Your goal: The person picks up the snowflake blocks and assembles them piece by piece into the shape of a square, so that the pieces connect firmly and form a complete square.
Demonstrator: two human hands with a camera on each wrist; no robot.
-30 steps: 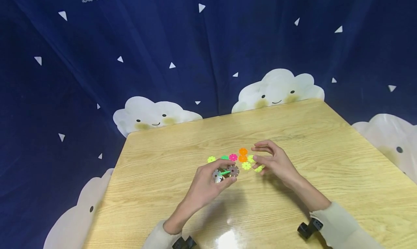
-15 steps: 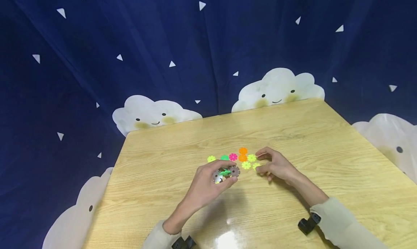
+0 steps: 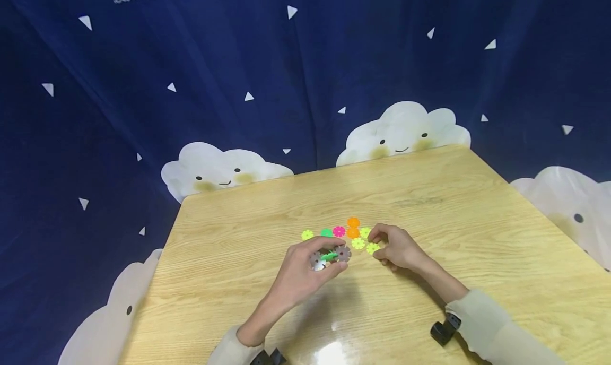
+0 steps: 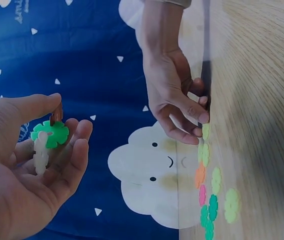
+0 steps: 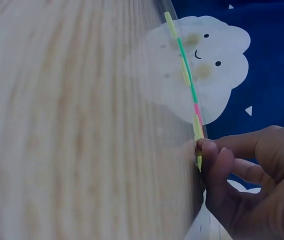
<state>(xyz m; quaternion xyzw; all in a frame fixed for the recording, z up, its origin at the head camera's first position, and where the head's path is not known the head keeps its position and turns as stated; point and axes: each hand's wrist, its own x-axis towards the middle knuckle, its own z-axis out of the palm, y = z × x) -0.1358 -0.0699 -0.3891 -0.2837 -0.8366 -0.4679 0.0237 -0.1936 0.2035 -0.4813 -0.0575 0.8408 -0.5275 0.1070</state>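
Observation:
My left hand (image 3: 305, 269) holds a small joined cluster of notched plastic snowflake discs above the table. A green disc (image 4: 50, 134), a whitish disc (image 4: 41, 152) and a brown disc (image 3: 342, 253) show in it; fingers hide the rest. At the right end of a loose group, my right hand (image 3: 401, 248) is down at the tabletop. Its thumb and fingertips are curled about the edge of a yellow snowflake disc (image 3: 372, 248) lying there. Further yellow discs (image 3: 358, 243) lie just left of it. In the right wrist view the fingertips meet the thin row of discs edge-on.
Orange discs (image 3: 353, 223), a pink disc (image 3: 339, 231), a green disc (image 3: 326, 232) and a yellow disc (image 3: 307, 235) lie beyond my left hand on the wooden table (image 3: 229, 280). A dark blue curtain (image 3: 238, 46) with clouds hangs behind the far edge.
My right hand has come down and slightly left, its fingers closing in on the rightmost yellow disc, which has shifted a little. My left hand stays nearly in place, the cluster turning slightly.

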